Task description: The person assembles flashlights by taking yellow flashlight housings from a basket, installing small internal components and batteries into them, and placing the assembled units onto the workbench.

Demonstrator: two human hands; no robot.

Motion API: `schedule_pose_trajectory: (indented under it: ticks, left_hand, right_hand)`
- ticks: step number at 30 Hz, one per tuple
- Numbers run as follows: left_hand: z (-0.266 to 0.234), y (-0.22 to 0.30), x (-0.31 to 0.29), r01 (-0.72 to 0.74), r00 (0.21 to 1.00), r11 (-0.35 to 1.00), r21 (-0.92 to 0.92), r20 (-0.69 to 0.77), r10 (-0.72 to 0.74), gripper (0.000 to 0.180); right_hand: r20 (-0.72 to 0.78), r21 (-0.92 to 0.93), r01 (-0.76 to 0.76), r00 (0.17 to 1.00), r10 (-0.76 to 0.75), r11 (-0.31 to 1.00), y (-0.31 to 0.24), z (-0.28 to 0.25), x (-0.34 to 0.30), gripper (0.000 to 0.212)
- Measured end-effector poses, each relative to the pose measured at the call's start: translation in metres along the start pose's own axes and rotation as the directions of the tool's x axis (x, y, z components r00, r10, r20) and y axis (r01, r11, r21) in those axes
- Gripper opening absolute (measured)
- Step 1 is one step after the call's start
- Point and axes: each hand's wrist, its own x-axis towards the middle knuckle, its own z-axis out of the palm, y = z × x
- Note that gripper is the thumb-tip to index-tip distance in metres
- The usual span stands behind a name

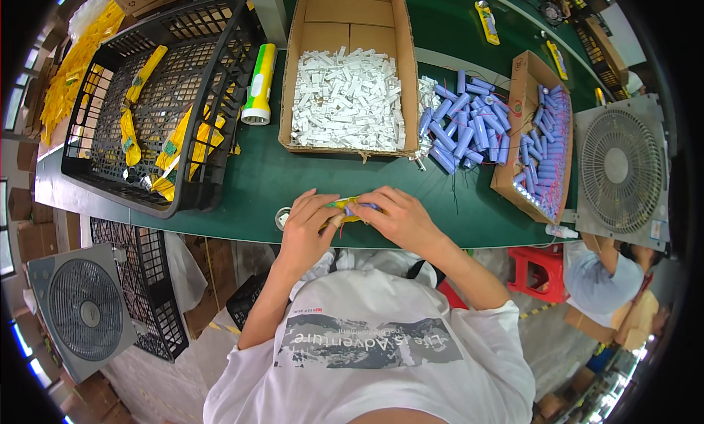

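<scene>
Both my hands meet over the near edge of the green table. Between them lies a yellow flashlight housing [354, 210] with a small green part and blue-purple battery cell visible in it. My left hand [306, 220] grips its left end with bent fingers. At its right end my right hand [400, 216] presses finger and thumb on the battery cell, partly covering it. A short red wire hangs below the housing. Beside my left hand, a round white-rimmed flashlight head [282, 218] touches the table, partly hidden.
A black crate [202, 149] with yellow flashlight housings stands left, beside an upright yellow-green flashlight [259, 86]. Ahead is a cardboard box [284, 116] of small white plastic parts. Loose battery cells [469, 123] and another box [506, 178] of cells lie right, near a grey fan [620, 167].
</scene>
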Motion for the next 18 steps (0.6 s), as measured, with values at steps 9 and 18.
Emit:
schedule_pose_trajectory:
  ticks: [9, 18]
  left_hand:
    - [0.007, 0.005, -0.004, -0.014, 1.000, 1.000, 0.021, -0.012, 0.014, 0.014]
    - [-0.004, 0.010, 0.002, -0.038, 0.994, 0.999, 0.030, 0.100, 0.035, 0.024]
  right_hand:
    - [0.039, -0.079, 0.073, 0.997, -0.070, 0.994, 0.007, -0.005, 0.004, 0.032]
    - [0.069, -0.369, -0.054, 0.994, 0.085, 0.928, -0.038, -0.002, -0.007, 0.049]
